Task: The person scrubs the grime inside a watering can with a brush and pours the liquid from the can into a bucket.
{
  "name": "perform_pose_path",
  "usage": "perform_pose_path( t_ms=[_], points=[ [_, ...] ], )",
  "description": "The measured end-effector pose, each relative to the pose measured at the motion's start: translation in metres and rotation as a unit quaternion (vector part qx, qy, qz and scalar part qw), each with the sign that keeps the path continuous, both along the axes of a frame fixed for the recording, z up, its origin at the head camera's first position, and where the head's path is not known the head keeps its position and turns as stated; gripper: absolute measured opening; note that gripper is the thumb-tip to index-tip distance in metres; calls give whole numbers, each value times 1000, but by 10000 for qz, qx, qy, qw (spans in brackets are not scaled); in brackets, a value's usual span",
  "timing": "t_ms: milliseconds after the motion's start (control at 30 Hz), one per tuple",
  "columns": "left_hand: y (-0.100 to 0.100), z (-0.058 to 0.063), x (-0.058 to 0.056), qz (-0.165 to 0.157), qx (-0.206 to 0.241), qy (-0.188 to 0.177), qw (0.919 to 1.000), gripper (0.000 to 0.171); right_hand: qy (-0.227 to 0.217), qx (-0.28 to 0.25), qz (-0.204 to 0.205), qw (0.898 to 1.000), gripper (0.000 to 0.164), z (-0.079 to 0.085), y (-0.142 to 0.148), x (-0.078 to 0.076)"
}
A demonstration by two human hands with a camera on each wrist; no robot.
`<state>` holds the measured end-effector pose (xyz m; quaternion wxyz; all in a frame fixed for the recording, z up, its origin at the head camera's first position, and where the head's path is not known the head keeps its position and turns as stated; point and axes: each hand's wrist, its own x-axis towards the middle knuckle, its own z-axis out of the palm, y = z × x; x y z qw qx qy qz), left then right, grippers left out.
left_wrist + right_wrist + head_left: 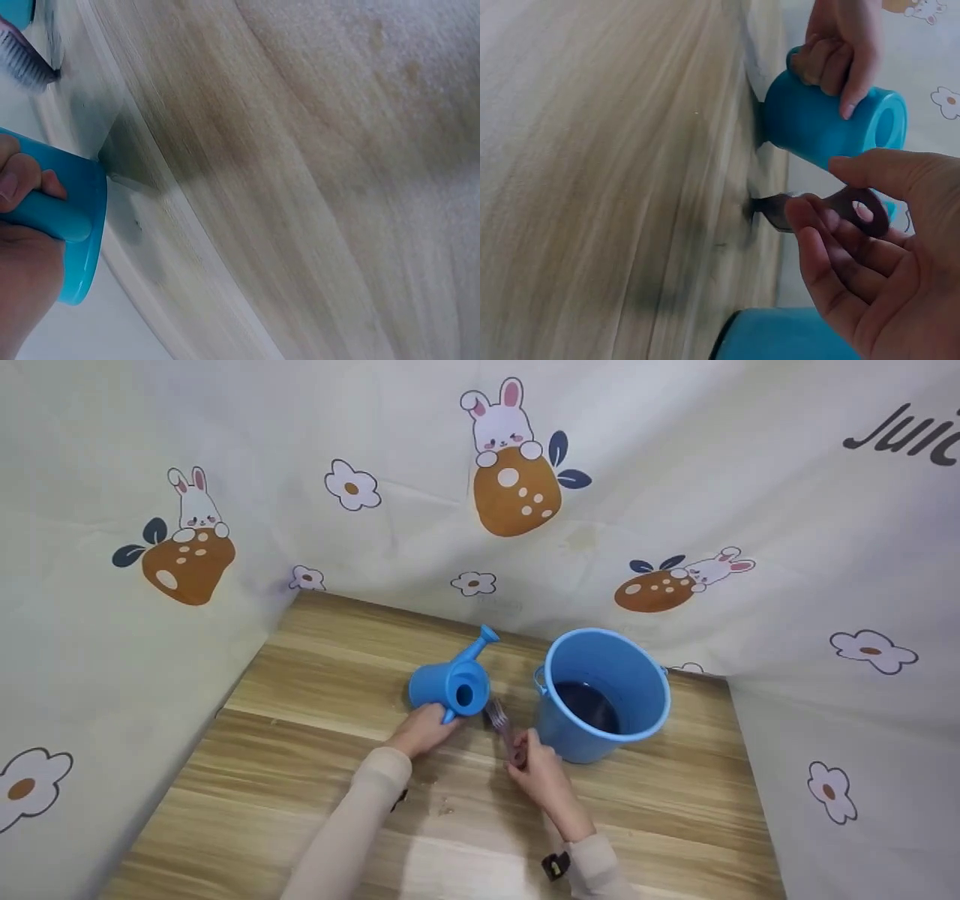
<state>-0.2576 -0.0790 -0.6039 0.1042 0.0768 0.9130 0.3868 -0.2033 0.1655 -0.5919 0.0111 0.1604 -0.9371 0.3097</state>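
My left hand grips the handle of a blue watering can, its spout angled toward the back wall. Fingers curl round that handle in the left wrist view. A small brush is pinched by its handle in my right hand. Its grey bristles show in the left wrist view, and a hole pierces the handle's end in the right wrist view. The bristles point down at the tabletop, between the can and a blue bucket. Dark liquid lies inside the bucket.
The wood-grain table meets a pale printed cloth at the back and both sides. Small wet spots mark the tabletop in front of the hands. The bucket stands just beyond the right hand, near the back edge.
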Motion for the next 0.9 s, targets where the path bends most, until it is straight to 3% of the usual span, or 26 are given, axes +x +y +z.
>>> perform_pose_path(
  t_ms=[167,500,700,900],
  points=[
    [0,0,1,42,74,-73,9999,44,-165,341,148,9992,36,-7,-2,-2],
    [2,1,0,99,76,-175,9998,44,54,840,29,9964,49,-22,-12,-12],
    [3,1,1,137,15,-216,9997,44,-533,590,60,9968,69,-29,-18,-17],
    [1,-1,2,62,-59,15,10000,44,-860,582,157,9945,55,-33,-23,-15]
  ],
)
